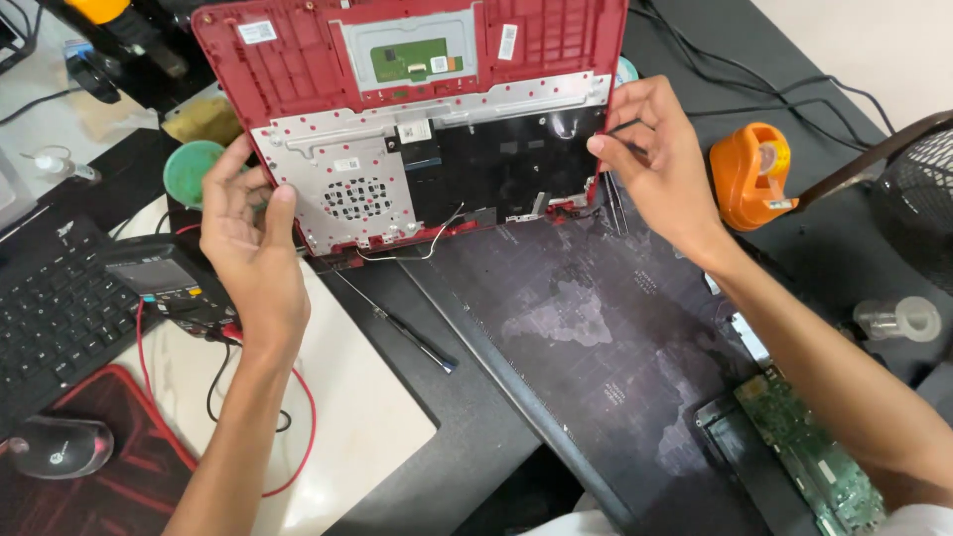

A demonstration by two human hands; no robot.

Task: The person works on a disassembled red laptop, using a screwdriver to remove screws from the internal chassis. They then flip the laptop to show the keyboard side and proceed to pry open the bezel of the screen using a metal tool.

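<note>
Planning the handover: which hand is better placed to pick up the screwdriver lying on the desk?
Probably left. The left hand grips the red laptop shell at its lower left edge, just above the screwdriver. The right hand holds the far right edge, farther away.

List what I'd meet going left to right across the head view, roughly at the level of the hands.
Black keyboard → multimeter → left hand gripping the red laptop shell → right hand on its other edge → orange tape dispenser → black mesh fan guard.
</note>
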